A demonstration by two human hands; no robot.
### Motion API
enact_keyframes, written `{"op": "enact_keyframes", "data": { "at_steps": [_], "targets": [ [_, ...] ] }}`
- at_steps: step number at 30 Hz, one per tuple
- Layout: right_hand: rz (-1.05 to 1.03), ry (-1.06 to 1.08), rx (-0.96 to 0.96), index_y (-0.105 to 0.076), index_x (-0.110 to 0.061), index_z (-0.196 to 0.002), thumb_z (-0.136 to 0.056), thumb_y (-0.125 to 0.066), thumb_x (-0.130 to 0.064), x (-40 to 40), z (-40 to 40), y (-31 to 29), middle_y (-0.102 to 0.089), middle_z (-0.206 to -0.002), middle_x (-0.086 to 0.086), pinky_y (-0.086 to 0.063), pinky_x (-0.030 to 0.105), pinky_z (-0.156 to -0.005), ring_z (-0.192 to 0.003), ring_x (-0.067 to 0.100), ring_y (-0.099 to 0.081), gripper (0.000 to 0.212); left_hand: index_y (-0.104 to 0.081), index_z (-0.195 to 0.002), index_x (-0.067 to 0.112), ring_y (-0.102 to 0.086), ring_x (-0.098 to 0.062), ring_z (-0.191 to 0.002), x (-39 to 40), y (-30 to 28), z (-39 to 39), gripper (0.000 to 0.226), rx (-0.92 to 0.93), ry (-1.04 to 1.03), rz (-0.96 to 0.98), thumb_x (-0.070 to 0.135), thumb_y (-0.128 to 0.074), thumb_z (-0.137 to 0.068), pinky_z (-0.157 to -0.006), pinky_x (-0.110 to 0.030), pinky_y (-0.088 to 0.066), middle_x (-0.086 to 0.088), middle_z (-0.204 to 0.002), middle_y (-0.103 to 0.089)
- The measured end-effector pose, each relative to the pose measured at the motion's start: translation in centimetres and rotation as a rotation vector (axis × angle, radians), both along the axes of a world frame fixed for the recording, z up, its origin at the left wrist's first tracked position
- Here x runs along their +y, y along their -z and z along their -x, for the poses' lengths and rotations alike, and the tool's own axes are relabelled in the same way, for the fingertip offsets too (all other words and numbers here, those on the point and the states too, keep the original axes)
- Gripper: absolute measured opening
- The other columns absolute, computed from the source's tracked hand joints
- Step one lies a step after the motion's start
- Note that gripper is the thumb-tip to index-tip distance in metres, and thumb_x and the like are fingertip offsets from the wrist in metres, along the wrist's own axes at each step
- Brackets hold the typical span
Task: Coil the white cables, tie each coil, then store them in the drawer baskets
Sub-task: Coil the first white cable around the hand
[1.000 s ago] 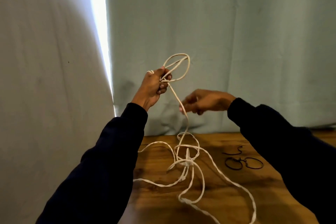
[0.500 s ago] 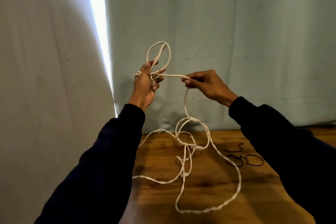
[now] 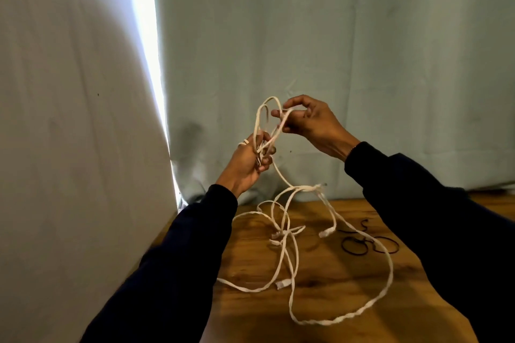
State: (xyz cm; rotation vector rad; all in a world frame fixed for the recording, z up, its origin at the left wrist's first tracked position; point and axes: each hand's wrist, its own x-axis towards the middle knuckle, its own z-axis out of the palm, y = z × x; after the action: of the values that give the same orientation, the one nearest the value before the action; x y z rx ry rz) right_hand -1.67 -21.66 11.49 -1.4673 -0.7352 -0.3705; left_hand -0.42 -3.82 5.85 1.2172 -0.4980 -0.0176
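Risk, as I read it: left hand [image 3: 248, 160] grips coil [image 3: 264, 120], right hand [image 3: 306, 120] pinches its loop; tangled slack [image 3: 284, 234] on table [image 3: 320, 273] may snag and pull loops loose.

Both hands [image 3: 284, 142] hold white cable [image 3: 289, 231] loops.

No text, label or number can be read anywhere — nothing legible.

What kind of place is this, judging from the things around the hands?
Probably a room in a home, at a wooden table set against pale curtains, with daylight coming through the gap between them. White cables and black ties lie on the table.
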Motion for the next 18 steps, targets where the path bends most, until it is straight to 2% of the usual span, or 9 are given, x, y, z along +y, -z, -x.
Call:
{"op": "enact_keyframes", "data": {
  "at_steps": [2,3,5,7,8,10,12,15,18],
  "targets": [
    [0.082,0.044,0.107,-0.045,-0.004,-0.119,-0.089,-0.070,-0.004,-0.6,0.2,0.2,-0.074,-0.111,0.018,-0.061,0.039,-0.079,-0.085,0.030,-0.074,0.039,-0.057,-0.089,0.015,-0.040,-0.011,-0.050,-0.1,0.0,-0.3,0.031,-0.035,-0.053,-0.016,0.032,-0.038,-0.107,-0.041,-0.018,-0.031,-0.008,-0.073,-0.051],
    [0.233,0.137,0.127,-0.047,-0.006,-0.120,-0.088,-0.073,-0.008,-1.0,0.1,0.5,-0.074,-0.108,0.014,-0.061,0.037,-0.075,-0.083,0.026,-0.074,0.041,-0.058,-0.088,0.015,-0.039,-0.011,-0.051,-0.1,-0.2,-0.5,0.031,-0.050,-0.081,-0.023,0.032,-0.039,-0.107,-0.041,-0.019,-0.031,-0.008,-0.072,-0.051],
    [0.669,0.283,0.134,-0.062,-0.010,-0.115,-0.088,-0.075,-0.024,-1.6,-0.1,1.4,-0.075,-0.100,0.007,-0.060,0.032,-0.073,-0.084,0.020,-0.074,0.033,-0.058,-0.087,0.016,-0.039,-0.011,-0.052,0.0,-0.9,-0.5,0.033,-0.076,-0.097,-0.029,0.033,-0.039,-0.107,-0.042,-0.019,-0.031,-0.006,-0.072,-0.052],
    [1.013,0.284,0.147,-0.072,-0.015,-0.109,-0.092,-0.069,-0.032,-1.9,-0.3,2.3,-0.073,-0.094,-0.001,-0.057,0.026,-0.071,-0.081,0.014,-0.070,0.024,-0.058,-0.086,0.016,-0.038,-0.011,-0.052,0.1,-1.7,-0.5,0.034,-0.099,-0.084,-0.035,0.034,-0.038,-0.107,-0.042,-0.019,-0.031,-0.006,-0.072,-0.052],
    [1.101,0.270,0.149,-0.074,-0.014,-0.107,-0.095,-0.066,-0.032,-1.8,-0.5,2.7,-0.073,-0.089,-0.003,-0.054,0.023,-0.068,-0.077,0.011,-0.067,0.022,-0.058,-0.086,0.016,-0.039,-0.010,-0.053,0.2,-2.0,-0.5,0.034,-0.108,-0.089,-0.045,0.034,-0.038,-0.107,-0.043,-0.019,-0.032,-0.006,-0.072,-0.053],
    [1.152,0.263,0.164,-0.076,-0.012,-0.104,-0.098,-0.062,-0.027,-1.7,-0.6,3.0,-0.072,-0.085,-0.003,-0.051,0.020,-0.066,-0.075,0.009,-0.063,0.021,-0.059,-0.085,0.016,-0.040,-0.011,-0.054,0.5,-2.4,-0.7,0.034,-0.123,-0.108,-0.074,0.032,-0.038,-0.106,-0.043,-0.019,-0.032,-0.008,-0.074,-0.053],
    [1.139,0.235,0.206,-0.077,-0.009,-0.102,-0.097,-0.063,-0.021,-1.8,-0.5,2.9,-0.074,-0.088,0.003,-0.055,0.021,-0.069,-0.077,0.012,-0.065,0.018,-0.060,-0.086,0.015,-0.040,-0.011,-0.055,0.8,-2.4,-0.9,0.033,-0.133,-0.127,-0.095,0.031,-0.038,-0.106,-0.044,-0.019,-0.032,-0.009,-0.075,-0.053],
    [1.062,0.171,0.263,-0.077,-0.007,-0.099,-0.095,-0.065,-0.011,-2.2,-0.3,2.6,-0.075,-0.083,0.007,-0.057,0.022,-0.069,-0.071,0.013,-0.066,0.014,-0.060,-0.089,0.014,-0.040,-0.011,-0.054,1.4,-2.3,-1.3,0.034,-0.148,-0.169,-0.108,0.033,-0.038,-0.107,-0.043,-0.020,-0.032,-0.006,-0.072,-0.051],
    [0.982,0.188,0.211,-0.077,-0.007,-0.100,-0.096,-0.065,-0.013,-2.5,-0.4,2.6,-0.075,-0.085,0.008,-0.057,0.022,-0.068,-0.070,0.014,-0.067,0.014,-0.060,-0.087,0.015,-0.039,-0.010,-0.053,2.2,-2.1,-1.7,0.036,-0.148,-0.261,-0.118,0.035,-0.038,-0.107,-0.044,-0.020,-0.032,-0.003,-0.069,-0.049]
  ]
}}
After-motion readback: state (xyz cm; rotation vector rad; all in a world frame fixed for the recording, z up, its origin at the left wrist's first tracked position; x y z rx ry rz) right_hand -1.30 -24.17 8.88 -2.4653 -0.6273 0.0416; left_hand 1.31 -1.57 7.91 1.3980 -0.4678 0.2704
